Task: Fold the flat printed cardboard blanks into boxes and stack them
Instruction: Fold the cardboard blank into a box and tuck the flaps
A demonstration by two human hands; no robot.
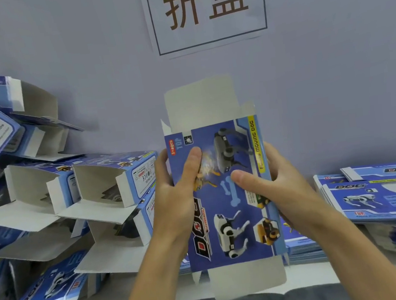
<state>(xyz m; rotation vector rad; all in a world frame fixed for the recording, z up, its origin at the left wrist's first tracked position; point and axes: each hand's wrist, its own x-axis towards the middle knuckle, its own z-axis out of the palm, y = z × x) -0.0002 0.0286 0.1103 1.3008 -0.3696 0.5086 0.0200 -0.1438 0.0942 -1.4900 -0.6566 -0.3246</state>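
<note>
- Head view: both hands hold one flat cardboard blank (pixel 227 197) upright in mid-air, above the near edge of the surface (pixel 363 267) and clear of it.
- The left hand (pixel 172 192) grips the blank's left edge, thumb across the printed face and fingers (pixel 161 159) curled behind it.
- The right hand (pixel 279 186) grips the right edge the same way, thumb pressing near the printed bone.
- Risk, as I judge it: squeezing the edges unevenly could crease a panel off its score line, or bend the loose flaps at top and bottom. The glossy print looks slippery, so the blank could slide out of the pinch.
- The blank is thin card, glossy blue on the face and plain grey-white on its flaps, with square-cut tabs.
- The pile of folded boxes (pixel 110 188) at the left edge leans untidily; one more box set carelessly could topple it.
- The flat blanks (pixel 391 195) are stacked at the right edge.
</note>
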